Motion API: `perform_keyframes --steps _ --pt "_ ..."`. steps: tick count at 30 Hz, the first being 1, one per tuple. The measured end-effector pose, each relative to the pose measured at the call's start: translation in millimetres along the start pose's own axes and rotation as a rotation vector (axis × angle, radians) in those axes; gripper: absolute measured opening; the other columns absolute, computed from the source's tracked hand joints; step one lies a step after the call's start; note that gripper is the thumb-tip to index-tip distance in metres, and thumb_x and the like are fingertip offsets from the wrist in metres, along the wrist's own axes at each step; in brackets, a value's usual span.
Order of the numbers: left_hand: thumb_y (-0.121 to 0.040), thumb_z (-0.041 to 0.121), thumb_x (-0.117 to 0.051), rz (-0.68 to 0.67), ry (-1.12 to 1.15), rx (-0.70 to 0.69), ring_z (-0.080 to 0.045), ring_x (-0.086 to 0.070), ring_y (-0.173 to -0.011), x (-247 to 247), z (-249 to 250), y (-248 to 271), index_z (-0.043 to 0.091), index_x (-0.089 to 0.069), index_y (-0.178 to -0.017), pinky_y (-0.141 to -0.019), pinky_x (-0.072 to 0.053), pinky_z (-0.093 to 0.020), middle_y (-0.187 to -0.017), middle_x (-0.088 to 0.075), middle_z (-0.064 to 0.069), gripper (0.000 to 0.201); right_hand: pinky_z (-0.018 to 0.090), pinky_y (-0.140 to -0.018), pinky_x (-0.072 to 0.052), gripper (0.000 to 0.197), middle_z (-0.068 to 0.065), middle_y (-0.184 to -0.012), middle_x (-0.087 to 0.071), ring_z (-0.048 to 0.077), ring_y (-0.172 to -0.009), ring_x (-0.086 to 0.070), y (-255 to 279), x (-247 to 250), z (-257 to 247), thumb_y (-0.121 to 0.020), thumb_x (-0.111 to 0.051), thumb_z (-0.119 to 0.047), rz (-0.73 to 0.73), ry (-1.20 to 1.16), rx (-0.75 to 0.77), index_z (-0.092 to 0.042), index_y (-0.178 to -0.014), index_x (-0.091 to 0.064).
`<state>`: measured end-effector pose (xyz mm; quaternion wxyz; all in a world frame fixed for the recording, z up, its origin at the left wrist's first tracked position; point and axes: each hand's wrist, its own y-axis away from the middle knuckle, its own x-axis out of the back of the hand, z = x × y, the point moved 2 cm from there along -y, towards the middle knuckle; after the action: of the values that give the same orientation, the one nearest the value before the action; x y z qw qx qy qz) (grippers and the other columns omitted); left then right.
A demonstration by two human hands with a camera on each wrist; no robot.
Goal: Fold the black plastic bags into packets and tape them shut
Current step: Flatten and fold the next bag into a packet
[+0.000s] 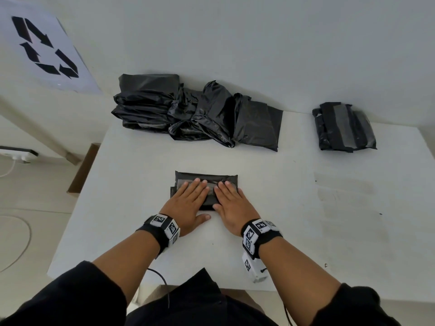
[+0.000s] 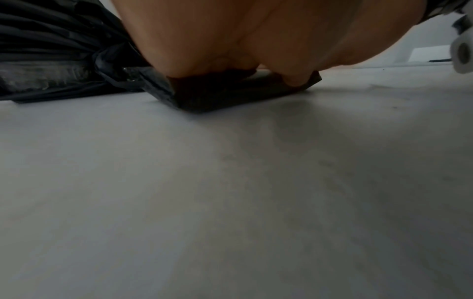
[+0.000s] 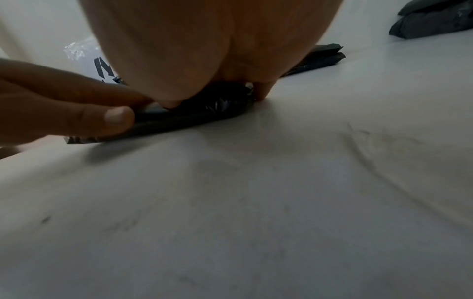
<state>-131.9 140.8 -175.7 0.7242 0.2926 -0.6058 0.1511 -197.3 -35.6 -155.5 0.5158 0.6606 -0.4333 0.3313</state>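
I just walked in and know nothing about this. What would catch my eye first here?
Two bare hands, left hand and right hand, press flat side by side on a small folded black packet near the middle of the white table. Behind it lies a heap of loose black bags, and at the far right a stack of taped packets.

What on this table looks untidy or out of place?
The heap of bags at the back is crumpled and sprawling, unlike the taped bundle on the right. Both hands press the packet flat.
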Motion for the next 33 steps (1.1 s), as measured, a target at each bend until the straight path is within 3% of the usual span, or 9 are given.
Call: perform_keyframes --steps 2,6,8,12,16,20,23,29,33 --pt "-0.093 0.068 -0.006 -0.014 0.024 0.040 -0.025 -0.004 -0.150 0 -9 9 0.010 -0.016 -0.154 -0.118 -0.004 -0.042 -0.162 -0.010 -0.008 0.085 0.037 -0.124 0.001 0.059 -0.004 -0.166 0.003 0.012 -0.151 0.010 -1 -1 1 -0.107 -0.018 -0.044 -0.004 -0.003 -0.003 -0.020 -0.158 -0.005" --pt "-0.082 0.076 0.008 -0.076 0.127 0.141 -0.016 0.021 -0.147 -8 -30 30 0.019 0.019 -0.151 -0.123 0.001 -0.036 -0.160 0.022 0.001 0.091 0.035 -0.123 0.003 0.058 -0.007 -0.166 0.004 0.010 -0.151 0.011 -2 0 1 -0.107 -0.019 -0.044 -0.006 -0.045 -0.011 -0.021 -0.158 -0.005" --pt "-0.072 0.082 0.016 -0.112 0.193 0.195 -0.015 0.023 -0.146 -10 -35 36 0.019 0.025 -0.148 -0.122 0.005 -0.034 -0.159 0.025 0.000 0.098 0.036 -0.123 0.003 0.058 -0.007 -0.166 0.003 0.010 -0.151 0.010 -2 0 1 -0.107 -0.019 -0.044 -0.007 -0.051 -0.013 -0.022 -0.158 -0.006" --pt "-0.067 0.088 0.015 -0.040 0.403 0.307 -0.016 0.012 -0.149 -1 -35 36 0.012 0.007 -0.154 -0.120 0.008 -0.032 -0.162 0.008 -0.002 0.116 0.038 -0.124 0.001 0.057 -0.007 -0.166 0.002 0.011 -0.151 0.009 -4 1 0 -0.107 -0.020 -0.042 -0.010 -0.028 -0.015 -0.022 -0.158 -0.006" --pt "-0.081 0.078 -0.002 0.084 0.425 0.342 -0.018 0.006 -0.150 10 -31 29 0.021 -0.001 -0.156 -0.122 0.000 -0.038 -0.164 0.002 0.000 0.094 0.038 -0.123 0.000 0.057 -0.007 -0.166 0.004 0.011 -0.151 0.010 -4 2 1 -0.107 -0.022 -0.041 -0.019 -0.011 -0.006 -0.023 -0.158 -0.005" --pt "-0.068 0.077 0.031 -0.066 0.178 0.329 -0.021 0.015 -0.149 6 -29 24 0.030 0.009 -0.154 -0.119 0.008 -0.051 -0.162 0.015 0.006 0.100 0.037 -0.123 0.000 0.057 -0.008 -0.166 0.002 0.010 -0.151 0.008 -5 2 2 -0.107 -0.023 -0.041 -0.007 -0.040 -0.010 -0.024 -0.158 -0.007" --pt "-0.066 0.075 0.033 -0.116 0.176 0.378 -0.018 0.020 -0.148 0 -31 25 0.026 0.017 -0.153 -0.117 0.014 -0.053 -0.160 0.021 0.008 0.101 0.036 -0.123 0.000 0.057 -0.009 -0.166 0.001 0.009 -0.151 0.007 -5 3 2 -0.107 -0.024 -0.041 -0.003 -0.066 -0.008 -0.024 -0.158 -0.008" --pt "-0.070 0.080 0.024 -0.113 0.198 0.421 -0.019 0.019 -0.148 3 -41 28 0.018 0.011 -0.154 -0.118 0.015 -0.051 -0.162 0.016 0.002 0.106 0.041 -0.123 -0.001 0.058 -0.007 -0.166 -0.002 0.010 -0.152 0.006 -3 6 0 -0.106 -0.028 -0.043 -0.009 -0.062 -0.016 -0.024 -0.158 -0.012" --pt "-0.085 0.069 0.001 0.039 0.216 0.310 -0.020 0.014 -0.149 22 -37 22 0.025 0.007 -0.155 -0.121 0.009 -0.046 -0.161 0.015 0.004 0.083 0.047 -0.123 -0.004 0.061 -0.003 -0.162 -0.024 0.017 -0.152 -0.011 -3 14 -7 -0.099 -0.024 -0.048 0.199 0.004 0.012 -0.022 -0.153 -0.033"
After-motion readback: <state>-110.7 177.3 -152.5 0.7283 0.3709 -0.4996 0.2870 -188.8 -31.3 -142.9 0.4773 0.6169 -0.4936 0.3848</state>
